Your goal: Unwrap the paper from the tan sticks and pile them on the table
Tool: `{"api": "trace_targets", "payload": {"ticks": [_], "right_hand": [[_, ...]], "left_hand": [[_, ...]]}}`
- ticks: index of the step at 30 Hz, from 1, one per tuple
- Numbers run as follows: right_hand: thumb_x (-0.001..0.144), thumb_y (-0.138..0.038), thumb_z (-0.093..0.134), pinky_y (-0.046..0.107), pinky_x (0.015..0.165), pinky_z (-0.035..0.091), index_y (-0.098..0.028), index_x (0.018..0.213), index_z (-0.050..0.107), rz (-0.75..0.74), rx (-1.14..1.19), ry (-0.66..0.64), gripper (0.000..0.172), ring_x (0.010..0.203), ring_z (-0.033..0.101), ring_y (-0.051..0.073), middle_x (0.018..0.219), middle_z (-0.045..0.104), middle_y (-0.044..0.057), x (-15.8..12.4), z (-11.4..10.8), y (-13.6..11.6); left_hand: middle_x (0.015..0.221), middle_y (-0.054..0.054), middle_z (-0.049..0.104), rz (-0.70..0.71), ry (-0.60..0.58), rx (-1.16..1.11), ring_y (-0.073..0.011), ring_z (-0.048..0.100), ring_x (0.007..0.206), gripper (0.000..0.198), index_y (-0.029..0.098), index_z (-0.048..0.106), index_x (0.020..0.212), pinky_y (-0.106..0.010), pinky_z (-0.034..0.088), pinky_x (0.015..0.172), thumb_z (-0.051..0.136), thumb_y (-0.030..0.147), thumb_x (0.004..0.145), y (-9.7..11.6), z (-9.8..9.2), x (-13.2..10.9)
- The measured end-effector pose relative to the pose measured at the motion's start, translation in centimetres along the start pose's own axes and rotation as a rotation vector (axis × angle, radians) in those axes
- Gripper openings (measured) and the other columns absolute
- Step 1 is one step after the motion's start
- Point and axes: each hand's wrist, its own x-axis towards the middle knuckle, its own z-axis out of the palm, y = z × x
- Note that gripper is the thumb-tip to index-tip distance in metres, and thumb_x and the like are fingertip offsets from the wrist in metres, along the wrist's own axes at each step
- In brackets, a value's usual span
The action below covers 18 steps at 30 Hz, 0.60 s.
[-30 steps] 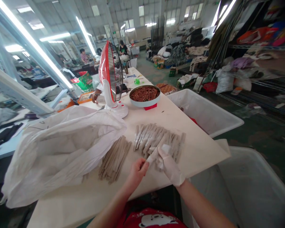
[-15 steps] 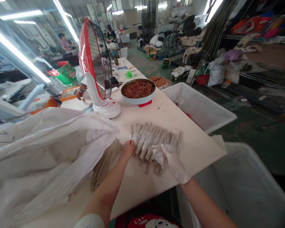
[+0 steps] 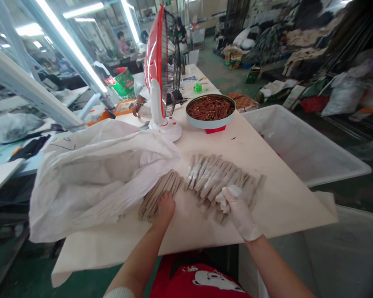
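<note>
My bare left hand point(image 3: 167, 205) rests at the right side of a bundle of grey-beige flat strips point(image 3: 157, 194), its fingers apart and bent down onto them. Whether a strip lies under the fingertips is hidden. On my right hand point(image 3: 240, 213) is a thin whitish glove, and its fingers are closed on a crumpled white cloth point(image 3: 224, 203). The cloth is over the near side of a second group of strips point(image 3: 209, 176), spread side by side in an overlapping row. Some of these strips look shiny on their upper parts.
A large white sack point(image 3: 90, 178) lies left, its edge by the bundle. Behind stand a red and white fan point(image 3: 155, 62) and a round tin point(image 3: 211, 124) of brown pieces. White bins point(image 3: 304, 145) flank the pale table point(image 3: 286, 207) on the right. Several people sit far back.
My left hand has left the spread row and moved onto the left bundle. My right hand still grips the cloth over the row. The view has turned left.
</note>
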Motion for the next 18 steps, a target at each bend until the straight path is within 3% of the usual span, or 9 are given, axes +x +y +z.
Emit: {"api": "trace_targets", "payload": {"ticks": [5, 11, 15, 18], "right_hand": [[0.077, -0.05, 0.061, 0.023, 0.043, 0.029, -0.02, 0.056, 0.047, 0.038, 0.046, 0.017, 0.04, 0.044, 0.038, 0.008, 0.049, 0.046, -0.004, -1.6, -0.3, -1.1], [0.076, -0.05, 0.062, 0.022, 0.042, 0.026, -0.018, 0.058, 0.051, -0.042, 0.156, 0.008, 0.038, 0.046, 0.034, 0.007, 0.052, 0.043, -0.005, -2.3, -1.1, -2.7], [0.071, -0.05, 0.067, 0.02, 0.038, 0.021, -0.018, 0.067, 0.056, 0.028, 0.323, 0.02, 0.034, 0.042, 0.028, 0.005, 0.053, 0.044, -0.006, -2.0, -1.4, -3.1], [0.068, -0.049, 0.07, 0.019, 0.037, 0.021, -0.018, 0.068, 0.055, 0.056, 0.377, 0.03, 0.034, 0.041, 0.027, 0.004, 0.053, 0.045, -0.007, -1.9, -1.2, -3.4]], "left_hand": [[0.1, -0.014, 0.062, -0.052, 0.015, -0.057, -0.024, 0.06, 0.097, 0.02, 0.011, 0.059, 0.097, -0.032, 0.045, 0.083, 0.047, 0.02, 0.082, 0.1, -0.2, -0.5], [0.097, -0.018, 0.064, -0.103, 0.084, -0.171, -0.0257, 0.064, 0.092, 0.027, 0.009, 0.054, 0.101, -0.033, 0.046, 0.077, 0.036, 0.024, 0.089, -0.9, -3.0, -2.7], [0.088, -0.011, 0.066, -0.042, 0.117, -0.357, -0.0204, 0.065, 0.081, 0.024, 0.013, 0.051, 0.1, -0.028, 0.047, 0.071, 0.037, 0.029, 0.09, 0.6, -6.8, -4.1], [0.067, 0.0, 0.058, 0.029, 0.062, -0.725, -0.0145, 0.059, 0.059, 0.02, 0.018, 0.05, 0.081, -0.024, 0.043, 0.057, 0.044, 0.037, 0.084, 3.2, -11.1, -6.3]]}}
